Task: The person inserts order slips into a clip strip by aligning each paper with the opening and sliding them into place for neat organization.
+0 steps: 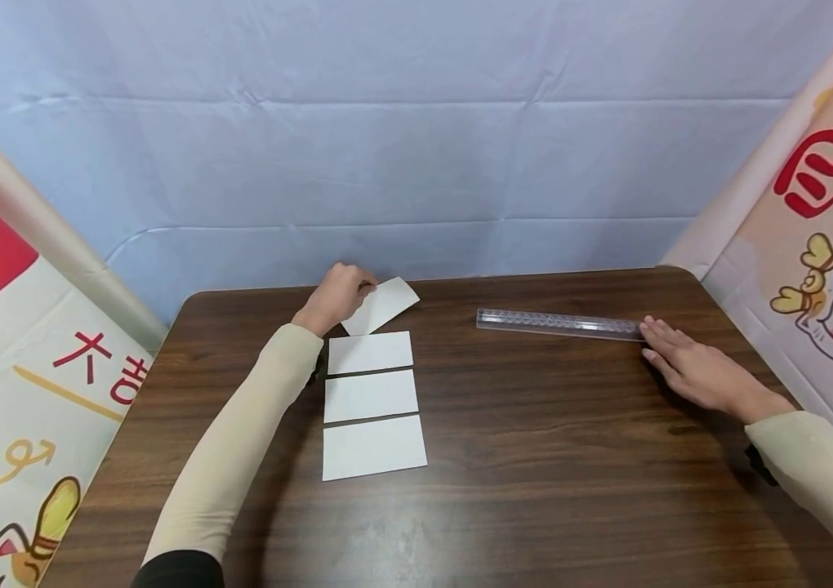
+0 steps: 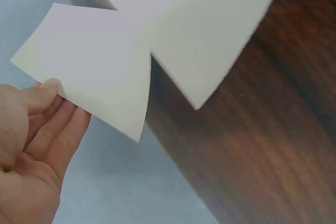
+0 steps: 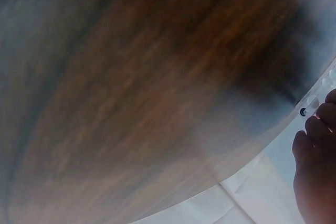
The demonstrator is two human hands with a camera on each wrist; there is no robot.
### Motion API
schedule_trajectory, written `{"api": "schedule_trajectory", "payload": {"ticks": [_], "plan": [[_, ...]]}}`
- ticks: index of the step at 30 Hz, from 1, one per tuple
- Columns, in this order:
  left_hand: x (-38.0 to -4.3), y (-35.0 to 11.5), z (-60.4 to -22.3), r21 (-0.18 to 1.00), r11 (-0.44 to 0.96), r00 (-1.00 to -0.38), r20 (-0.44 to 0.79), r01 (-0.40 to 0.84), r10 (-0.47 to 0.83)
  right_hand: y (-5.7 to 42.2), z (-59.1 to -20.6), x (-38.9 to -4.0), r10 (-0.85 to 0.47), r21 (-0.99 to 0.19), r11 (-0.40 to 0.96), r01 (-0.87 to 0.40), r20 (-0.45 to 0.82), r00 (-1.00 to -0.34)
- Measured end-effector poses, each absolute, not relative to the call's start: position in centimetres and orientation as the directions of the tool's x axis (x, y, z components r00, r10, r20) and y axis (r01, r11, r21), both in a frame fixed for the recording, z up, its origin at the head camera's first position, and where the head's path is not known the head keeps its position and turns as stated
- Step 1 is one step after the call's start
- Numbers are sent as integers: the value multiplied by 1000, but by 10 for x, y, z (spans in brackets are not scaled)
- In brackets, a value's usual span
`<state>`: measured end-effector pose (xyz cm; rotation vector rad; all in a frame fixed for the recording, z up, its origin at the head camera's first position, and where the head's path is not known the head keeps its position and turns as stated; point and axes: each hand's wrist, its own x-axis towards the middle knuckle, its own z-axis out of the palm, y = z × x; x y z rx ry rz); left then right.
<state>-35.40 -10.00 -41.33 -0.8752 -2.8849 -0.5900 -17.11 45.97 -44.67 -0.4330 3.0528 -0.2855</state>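
Observation:
My left hand [image 1: 340, 296] pinches the edge of a white paper card [image 1: 381, 305] between thumb and fingers at the table's far edge. The card is tilted, and in the left wrist view the thumb lies on top of the card [image 2: 94, 56] with the fingers beneath. Directly in front of it, three more white cards lie in a column: a far one [image 1: 370, 353], a middle one [image 1: 371, 395] and a near one [image 1: 374, 447]. On the right, my right hand [image 1: 696, 369] lies flat with straight fingers, fingertips at the right end of a clear plastic ruler [image 1: 556, 322].
The dark wood table [image 1: 534, 490] ends at its far edge against a pale blue cloth backdrop [image 1: 416, 163]. Printed cloths with cartoon figures hang at the left [image 1: 34, 392] and right [image 1: 813, 245] sides.

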Motion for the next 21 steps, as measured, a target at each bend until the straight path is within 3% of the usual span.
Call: {"api": "schedule_trajectory", "payload": {"ticks": [13,21], "plan": [[-353,-103,-400,679,607,-903,218,413,370,459,-448,-171,-262,-189,949,-253,-21,-965],[-352,-95,-392,861,442,-956,148,251,255,457,-443,-172,-268,-182,949,-259,-22,-963]]}}
